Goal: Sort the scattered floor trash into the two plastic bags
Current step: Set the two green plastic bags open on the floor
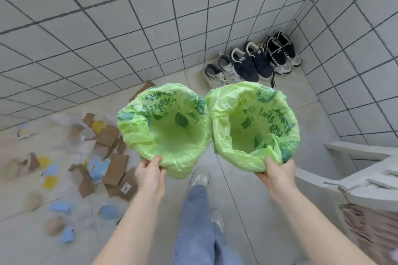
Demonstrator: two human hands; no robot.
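Left hand [150,173] gripping left green bag [163,127], right hand [276,173] gripping right green bag [254,127], trash [103,157] scattered on floor [237,189]

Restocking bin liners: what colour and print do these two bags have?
Light green with dark green leaves and lettering, on both the left bag and right bag; head view.

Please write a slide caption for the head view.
Left hand and right hand hold two green-lined bins.

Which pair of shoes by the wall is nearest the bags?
The grey-and-white pair, leftmost in the row, just behind the right-hand green bag. The navy pair and black pair sit farther toward the corner.
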